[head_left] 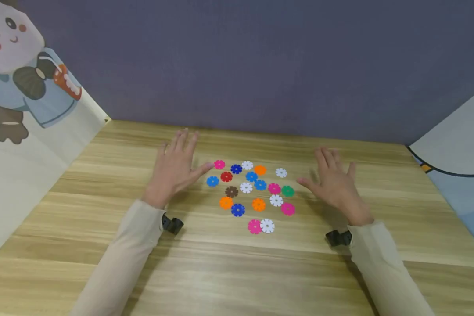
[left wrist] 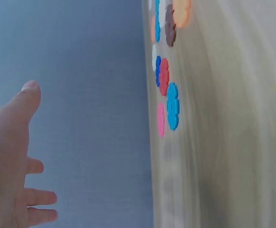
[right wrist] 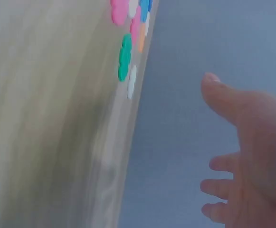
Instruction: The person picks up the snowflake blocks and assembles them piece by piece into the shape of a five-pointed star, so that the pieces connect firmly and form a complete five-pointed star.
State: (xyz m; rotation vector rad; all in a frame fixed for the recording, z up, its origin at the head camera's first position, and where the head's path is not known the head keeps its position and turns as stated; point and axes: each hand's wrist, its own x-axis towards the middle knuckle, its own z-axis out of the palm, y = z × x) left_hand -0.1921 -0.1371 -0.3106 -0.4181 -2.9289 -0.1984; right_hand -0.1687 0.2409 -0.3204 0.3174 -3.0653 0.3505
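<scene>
Several flat, notched plastic discs lie loosely spread on the wooden table, among them a brown disc [head_left: 231, 192], a red disc [head_left: 226, 176] and a green disc [head_left: 287, 191]. To their left, my left hand [head_left: 174, 169] hovers above the table with fingers straight and thumb out, holding nothing. Its thumb tip overlaps the edge of a pink disc [head_left: 219, 164] in the head view. My right hand [head_left: 335, 184] hovers on the other side, fingers extended and empty, nearest to the green disc and a white disc [head_left: 281, 173]. Both wrist views show the hands raised off the tabletop.
The wooden table [head_left: 229, 281] ends at a dark blue-grey wall panel [head_left: 260, 66] behind the discs. A white sheet with a cartoon figure [head_left: 27, 74] hangs at the left. Another printed sheet [head_left: 458, 145] stands at the right. Each wrist carries a small black camera.
</scene>
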